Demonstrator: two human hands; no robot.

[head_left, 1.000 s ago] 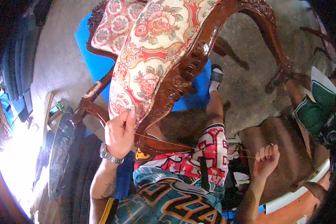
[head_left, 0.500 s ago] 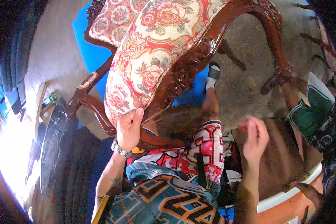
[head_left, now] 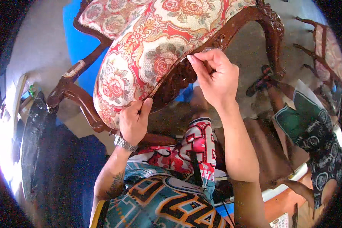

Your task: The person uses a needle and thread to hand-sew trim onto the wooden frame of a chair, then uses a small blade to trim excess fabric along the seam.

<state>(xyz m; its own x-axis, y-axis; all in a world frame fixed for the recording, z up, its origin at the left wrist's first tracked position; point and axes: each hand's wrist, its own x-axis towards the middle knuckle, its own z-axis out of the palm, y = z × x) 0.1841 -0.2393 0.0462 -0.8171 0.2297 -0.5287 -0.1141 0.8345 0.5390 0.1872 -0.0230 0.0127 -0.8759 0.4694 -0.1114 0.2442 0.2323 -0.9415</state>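
Note:
A chair with a floral, red-and-cream upholstered seat (head_left: 161,62) and a carved, glossy dark wood frame (head_left: 180,76) is tipped in front of me. My left hand (head_left: 133,119), with a metal-band watch at the wrist, is closed at the seat's near end, its thumb on the edge where fabric meets wood. My right hand (head_left: 218,78) is raised farther along that edge in a pinch. Between its thumb and forefinger shows the tip of a thin pale strip (head_left: 184,59); the rest of it is hard to make out.
At right stands another person in green shorts (head_left: 302,117). Blue sheeting (head_left: 74,45) lies beneath the chair. More dark wood furniture (head_left: 319,49) stands at the far right. A brown cloth or board (head_left: 250,152) and an orange, white-rimmed surface (head_left: 285,201) are beside me.
My right hand has moved up and left from beside my leg to the seat's edge, now pinching. My left hand remains at the fabric edge. The view has shifted slightly.

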